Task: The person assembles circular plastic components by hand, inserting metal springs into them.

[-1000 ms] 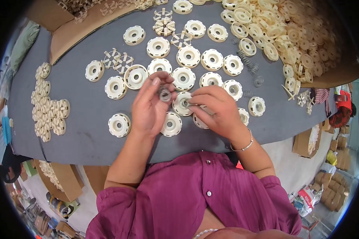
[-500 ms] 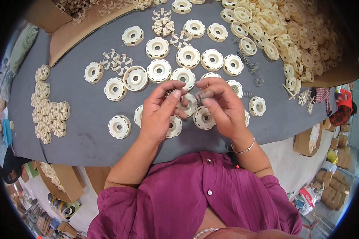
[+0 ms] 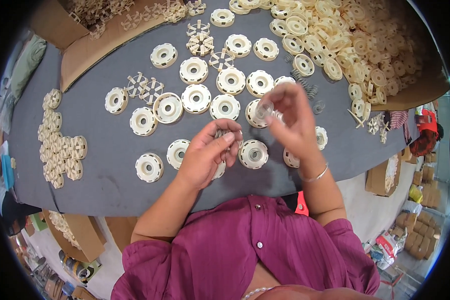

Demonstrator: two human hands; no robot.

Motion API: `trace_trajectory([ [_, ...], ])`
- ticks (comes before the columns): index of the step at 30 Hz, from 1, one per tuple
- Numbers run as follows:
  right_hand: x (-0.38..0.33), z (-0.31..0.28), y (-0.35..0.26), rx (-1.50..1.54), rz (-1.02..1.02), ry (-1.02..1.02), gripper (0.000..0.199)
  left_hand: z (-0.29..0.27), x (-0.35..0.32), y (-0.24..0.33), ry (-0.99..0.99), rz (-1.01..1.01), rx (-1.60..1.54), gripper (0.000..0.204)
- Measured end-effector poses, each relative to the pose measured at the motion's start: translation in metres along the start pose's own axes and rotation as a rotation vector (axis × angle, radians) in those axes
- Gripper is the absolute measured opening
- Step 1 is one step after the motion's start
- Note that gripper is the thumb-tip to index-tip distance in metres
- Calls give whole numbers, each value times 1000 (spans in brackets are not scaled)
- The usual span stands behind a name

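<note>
My left hand (image 3: 203, 159) curls palm up over the near middle of the table, closed on several thin metal coil springs (image 3: 221, 134). Off to its right and farther from me, my right hand (image 3: 296, 120) pinches a single coil spring (image 3: 265, 109) between thumb and fingers, over a cream plastic ring (image 3: 254, 116) that it partly covers. Just right of my left hand lies another cream ring with a spring seated in its centre (image 3: 253, 153). Rows of similar round rings (image 3: 195, 98) lie around and beyond both hands, some hidden beneath them.
Loose springs (image 3: 309, 91) lie right of my right hand. A large heap of rings (image 3: 370, 50) fills the far right in a cardboard box. Spoked star-shaped pieces (image 3: 151, 91) lie among the rings. Assembled pieces (image 3: 64, 145) cluster at the left. Another cardboard box (image 3: 60, 25) stands far left.
My hands have parted: the right one has moved right and away from me with one spring. My left hand has lowered slightly, still holding springs. The view has shifted a little.
</note>
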State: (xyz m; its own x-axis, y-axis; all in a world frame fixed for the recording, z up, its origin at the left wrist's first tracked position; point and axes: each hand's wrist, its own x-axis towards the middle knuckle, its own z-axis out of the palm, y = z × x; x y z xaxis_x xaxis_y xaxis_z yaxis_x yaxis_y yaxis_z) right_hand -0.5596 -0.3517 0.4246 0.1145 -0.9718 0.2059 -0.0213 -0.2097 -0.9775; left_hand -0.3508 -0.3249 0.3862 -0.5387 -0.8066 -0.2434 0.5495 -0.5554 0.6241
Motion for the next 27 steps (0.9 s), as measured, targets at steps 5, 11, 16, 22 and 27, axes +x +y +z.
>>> trace_trajectory([
  [5, 62, -50, 3, -712, -130, -145, 30, 7, 3, 5, 181, 120, 0, 32],
  [11, 80, -49, 23, -1036, -87, -342, 27, -1, 3, 8, 144, 119, 30, 34],
  [16, 79, -44, 26, -1127, -214, -328, 29, 0, 6, 6, 207, 174, 19, 37],
  [22, 30, 5, -21, -424, -2, -455, 31, 3, 2, 2, 189, 251, 7, 35],
  [27, 11, 9, -9, -324, -9, -377, 30, -8, 3, 1, 139, 196, 88, 33],
])
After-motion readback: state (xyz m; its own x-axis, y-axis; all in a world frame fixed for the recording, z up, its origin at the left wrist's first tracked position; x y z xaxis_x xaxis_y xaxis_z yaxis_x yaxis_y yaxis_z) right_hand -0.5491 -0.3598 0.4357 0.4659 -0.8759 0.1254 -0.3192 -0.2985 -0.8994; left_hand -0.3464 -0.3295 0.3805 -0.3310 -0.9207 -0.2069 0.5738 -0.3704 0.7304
